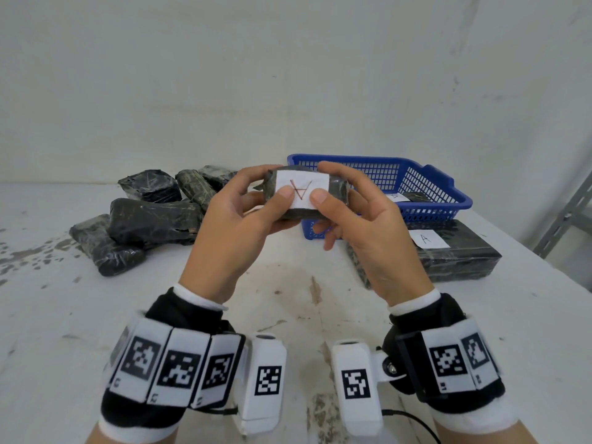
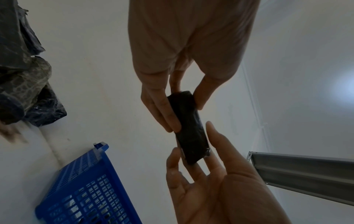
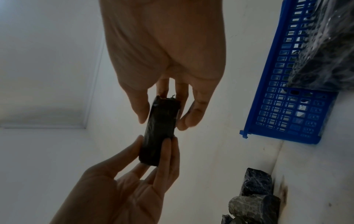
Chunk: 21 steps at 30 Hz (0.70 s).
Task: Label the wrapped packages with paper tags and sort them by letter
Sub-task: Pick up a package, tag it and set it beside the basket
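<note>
Toward the far left of the tabletop (image 1: 224, 315), a heap of unlabelled wrapped packages (image 1: 141, 219), dark and glossy, piled against one another.

Left hand (image 1: 234, 225), raised above the middle of the tabletop, curled round the left end of a small wrapped package (image 1: 336, 187): thumb pressed on the lower left corner of the paper tag (image 1: 302, 192), fingers (image 2: 164, 112) behind and under the dark wrapping. Tag stuck on the near face, red letter A upside down from the head view.

Right hand (image 1: 368, 225), mirrored on the right end: thumb pressed on the lower right corner of the tag, fingers (image 3: 193, 115) half bent behind the package. Package held clear of the tabletop, level, between both hands.

Behind the hands, near the far right, a blue basket (image 1: 448, 190) with a tagged package (image 1: 410, 197) inside. Just in front of the basket, by the right edge, a large flat package (image 1: 464, 261) lying with a white A tag (image 1: 427, 239) on top.
</note>
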Tool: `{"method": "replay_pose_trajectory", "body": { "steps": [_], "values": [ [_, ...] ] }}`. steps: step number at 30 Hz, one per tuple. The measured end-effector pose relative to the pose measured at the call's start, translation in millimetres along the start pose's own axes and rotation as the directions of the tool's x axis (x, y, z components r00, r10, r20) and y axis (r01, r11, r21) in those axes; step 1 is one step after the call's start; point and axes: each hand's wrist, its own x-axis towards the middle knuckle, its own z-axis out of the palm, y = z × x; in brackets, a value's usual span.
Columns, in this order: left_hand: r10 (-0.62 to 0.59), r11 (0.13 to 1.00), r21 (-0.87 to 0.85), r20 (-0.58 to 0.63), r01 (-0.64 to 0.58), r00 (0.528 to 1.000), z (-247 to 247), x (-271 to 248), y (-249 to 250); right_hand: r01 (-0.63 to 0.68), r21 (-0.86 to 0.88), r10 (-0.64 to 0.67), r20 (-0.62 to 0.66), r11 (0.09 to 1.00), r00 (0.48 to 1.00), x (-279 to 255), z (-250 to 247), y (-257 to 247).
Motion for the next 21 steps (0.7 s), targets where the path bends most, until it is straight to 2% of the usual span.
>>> {"method": "replay_pose_trajectory", "body": {
  "steps": [11,21],
  "values": [
    [0.0,0.997,0.08,0.004,0.0,1.0,-0.6,0.2,-0.3,0.024,0.026,-0.023,-0.029,0.999,0.999,0.8,-2.2,2.7],
    [0.031,0.999,0.006,0.016,-0.031,0.999,-1.9,1.6,-1.2,0.014,0.083,-0.01,-0.041,0.996,0.999,1.2,-0.9,1.9]
  ]
}}
